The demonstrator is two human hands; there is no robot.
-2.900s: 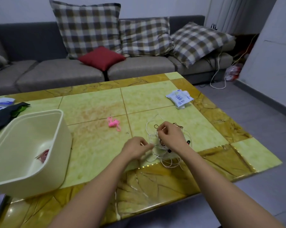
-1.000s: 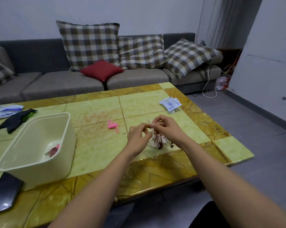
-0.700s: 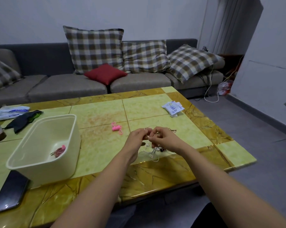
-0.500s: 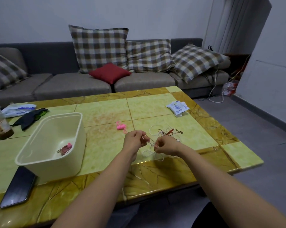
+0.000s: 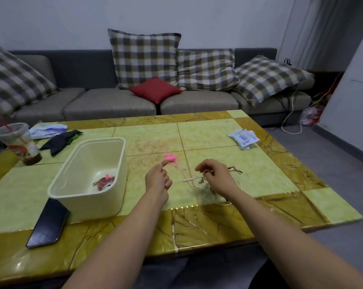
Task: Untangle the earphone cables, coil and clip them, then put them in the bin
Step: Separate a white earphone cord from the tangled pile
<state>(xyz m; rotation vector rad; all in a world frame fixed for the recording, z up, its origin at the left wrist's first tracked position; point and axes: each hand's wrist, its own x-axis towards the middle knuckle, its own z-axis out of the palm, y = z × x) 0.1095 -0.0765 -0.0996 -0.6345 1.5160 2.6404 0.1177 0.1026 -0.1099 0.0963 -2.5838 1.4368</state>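
A tangle of thin white earphone cable lies on the green tiled table, with a dark brown cable beside it. My right hand pinches the white cable above the tangle. My left hand holds the same cable pulled taut to the left, its inline remote hanging between the hands. A pink clip lies just beyond my left fingers. The cream bin stands at the left with a coiled reddish earphone and pink clip inside.
A black phone lies by the bin's near corner. A plastic cup with a straw, a dark cloth and a white packet sit at the far left. Another white packet lies at the far right. A sofa with cushions stands behind.
My hands have drawn apart, the left moving left toward the pink clip and pulling a length of white cable out of the tangle. The view has shifted to the right.
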